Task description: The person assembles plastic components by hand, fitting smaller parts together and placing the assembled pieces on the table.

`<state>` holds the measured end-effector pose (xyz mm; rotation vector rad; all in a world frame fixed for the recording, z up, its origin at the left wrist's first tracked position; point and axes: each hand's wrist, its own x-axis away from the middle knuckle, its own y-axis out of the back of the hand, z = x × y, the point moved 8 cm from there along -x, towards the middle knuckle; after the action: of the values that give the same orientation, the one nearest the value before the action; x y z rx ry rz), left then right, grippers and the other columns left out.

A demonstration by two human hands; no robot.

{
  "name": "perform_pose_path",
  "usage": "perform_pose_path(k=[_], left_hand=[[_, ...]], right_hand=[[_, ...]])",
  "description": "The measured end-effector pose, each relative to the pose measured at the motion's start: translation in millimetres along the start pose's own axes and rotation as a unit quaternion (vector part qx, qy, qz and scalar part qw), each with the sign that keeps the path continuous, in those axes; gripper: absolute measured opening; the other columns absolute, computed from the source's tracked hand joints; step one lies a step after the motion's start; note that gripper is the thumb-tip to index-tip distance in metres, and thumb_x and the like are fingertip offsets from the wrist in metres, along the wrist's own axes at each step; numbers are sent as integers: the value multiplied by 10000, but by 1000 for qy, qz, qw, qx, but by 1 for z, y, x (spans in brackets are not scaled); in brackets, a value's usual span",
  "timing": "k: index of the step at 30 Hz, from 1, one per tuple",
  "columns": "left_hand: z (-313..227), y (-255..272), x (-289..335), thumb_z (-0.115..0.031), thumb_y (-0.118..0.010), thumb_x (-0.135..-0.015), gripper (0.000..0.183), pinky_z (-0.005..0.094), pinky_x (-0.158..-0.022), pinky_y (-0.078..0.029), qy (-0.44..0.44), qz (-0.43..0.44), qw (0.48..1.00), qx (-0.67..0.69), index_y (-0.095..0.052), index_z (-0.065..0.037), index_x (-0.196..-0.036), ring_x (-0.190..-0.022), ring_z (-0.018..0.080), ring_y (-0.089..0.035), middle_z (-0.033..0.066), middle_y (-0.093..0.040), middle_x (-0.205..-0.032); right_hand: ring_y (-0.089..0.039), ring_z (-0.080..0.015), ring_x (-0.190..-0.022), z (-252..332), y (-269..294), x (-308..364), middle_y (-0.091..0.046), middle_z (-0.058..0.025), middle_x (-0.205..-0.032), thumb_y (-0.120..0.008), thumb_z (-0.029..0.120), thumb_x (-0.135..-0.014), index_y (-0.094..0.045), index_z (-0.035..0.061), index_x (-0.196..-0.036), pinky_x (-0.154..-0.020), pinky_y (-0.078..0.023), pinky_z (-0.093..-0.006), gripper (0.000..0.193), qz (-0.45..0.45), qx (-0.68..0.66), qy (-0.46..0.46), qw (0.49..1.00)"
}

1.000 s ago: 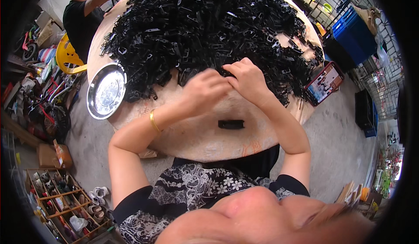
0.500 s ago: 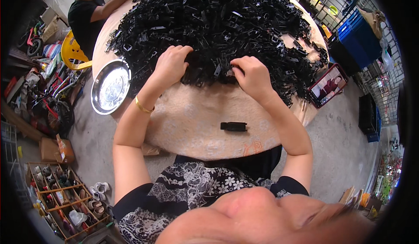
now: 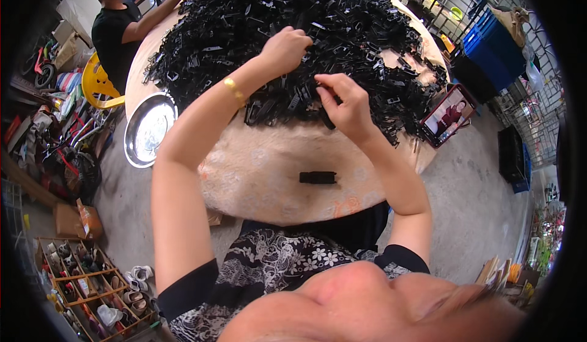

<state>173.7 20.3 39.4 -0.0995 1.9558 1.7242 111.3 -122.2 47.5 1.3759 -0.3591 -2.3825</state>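
A broad heap of small black plastic parts [image 3: 226,42] covers most of the round table. My left hand [image 3: 285,51] reaches over the middle of it, fingers bent down and closed at the parts; whatever is between the fingertips is hidden. Lower and to the right, my right hand [image 3: 347,102] is at the heap's near edge. Its thumb and forefinger curl together, and what they pinch cannot be told from the black parts behind. A black block-like piece [image 3: 318,177] lies apart on the tablecloth, close to the table's front edge.
A shiny round metal tray [image 3: 150,129] sits at the table's left edge. A phone [image 3: 448,115] leans at the right edge. Across the left side, another person [image 3: 113,33] rests an arm on the table near a yellow chair [image 3: 101,85]. Blue bins [image 3: 495,54] stand right.
My left hand has moved right and farther into the heap, closer to my right hand. The right hand has shifted only slightly. The whole view has tilted a little.
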Motion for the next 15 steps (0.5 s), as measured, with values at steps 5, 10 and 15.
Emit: perform_pose_path(k=[5, 10, 15], left_hand=[[-5, -38, -30, 4, -544, -738, 285, 375, -830, -454, -39, 5, 999, 3, -609, -31, -1014, -953, 321, -544, 158, -560, -989], [-2, -30, -35, -60, -597, -721, 154, 379, -800, -480, -20, 14, 997, -68, -585, -7, -864, -957, 307, -544, 159, -537, -998], [12, 20, -7, -102, -653, -726, 220, 333, -638, -479, 68, -178, 966, 174, -576, -13, -913, -687, 255, -584, 134, -595, -794]], right_hand=[[-591, -245, -701, 1, -2, 1, -624, -103, -784, -622, -22, -746, -638, 29, -918, -599, -481, -309, 181, 8, 35, 22, 999], [-603, -198, -739, -12, 13, -3, -639, -96, -834, -605, -23, -778, -644, 18, -938, -614, -486, -273, 170, -25, 6, -54, 998], [-613, -121, -769, -36, 16, 3, -645, -72, -878, -600, -21, -810, -630, 0, -976, -670, -496, -227, 170, -67, -145, -167, 973]])
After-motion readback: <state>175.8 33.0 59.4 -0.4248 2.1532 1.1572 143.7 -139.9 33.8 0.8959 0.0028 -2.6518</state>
